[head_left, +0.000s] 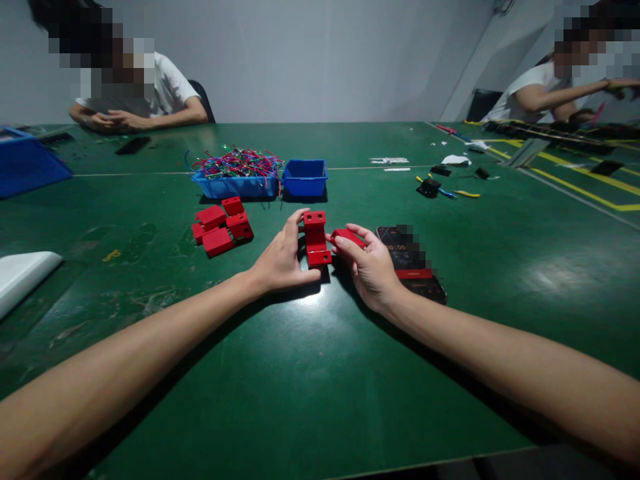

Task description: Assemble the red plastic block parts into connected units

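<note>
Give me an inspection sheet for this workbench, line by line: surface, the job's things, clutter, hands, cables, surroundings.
Surface: green table, scuffed, with a glare patch near the hands.
Job's things: red bracket standing on the table; small red piece beside it; pile of red blocks to the left.
Clutter: phone under the right wrist; black clips and yellow-handled tools further back.
Hands: left hand curled against the bracket; right hand pinching the small red piece.
Cables: coloured wires heaped in a blue tray; second blue tray beside it.
Surroundings: two seated people in white shirts at the far side; grey wall.
</note>
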`<state>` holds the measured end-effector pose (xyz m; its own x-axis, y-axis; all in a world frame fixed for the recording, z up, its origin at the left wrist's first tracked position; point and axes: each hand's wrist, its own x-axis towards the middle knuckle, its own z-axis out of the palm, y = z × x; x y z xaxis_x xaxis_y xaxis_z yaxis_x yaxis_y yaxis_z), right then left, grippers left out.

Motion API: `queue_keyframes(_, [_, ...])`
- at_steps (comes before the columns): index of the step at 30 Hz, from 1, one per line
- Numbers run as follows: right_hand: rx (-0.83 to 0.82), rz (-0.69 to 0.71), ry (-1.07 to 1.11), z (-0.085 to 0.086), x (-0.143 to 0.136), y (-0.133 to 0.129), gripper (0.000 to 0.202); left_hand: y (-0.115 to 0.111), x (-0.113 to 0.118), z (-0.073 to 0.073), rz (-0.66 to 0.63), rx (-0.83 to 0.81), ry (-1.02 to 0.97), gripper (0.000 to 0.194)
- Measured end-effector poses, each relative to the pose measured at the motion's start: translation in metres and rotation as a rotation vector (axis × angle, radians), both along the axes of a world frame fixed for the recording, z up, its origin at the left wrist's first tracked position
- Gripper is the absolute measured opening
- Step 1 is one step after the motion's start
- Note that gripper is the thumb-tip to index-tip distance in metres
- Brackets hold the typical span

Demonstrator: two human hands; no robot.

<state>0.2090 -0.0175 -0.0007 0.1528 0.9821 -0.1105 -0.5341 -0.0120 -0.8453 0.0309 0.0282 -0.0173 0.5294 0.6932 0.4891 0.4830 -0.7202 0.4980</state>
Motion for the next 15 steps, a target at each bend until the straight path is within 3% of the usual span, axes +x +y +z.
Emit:
queue_keyframes(4, [-0.028, 0.001, 0.035, 0.0009, 0.0013, 0.0032, 0.032, -0.0003, 0.001, 0.0006, -0.001, -0.006, 0.01, 0.102])
queue_keyframes(15, [-0.043, 0.159, -0.009, 0.0076, 0.0054, -0.0017, 0.06, -0.0029, -0.0001, 0.0029, 0.017, -0.015, 0.016, 0.104])
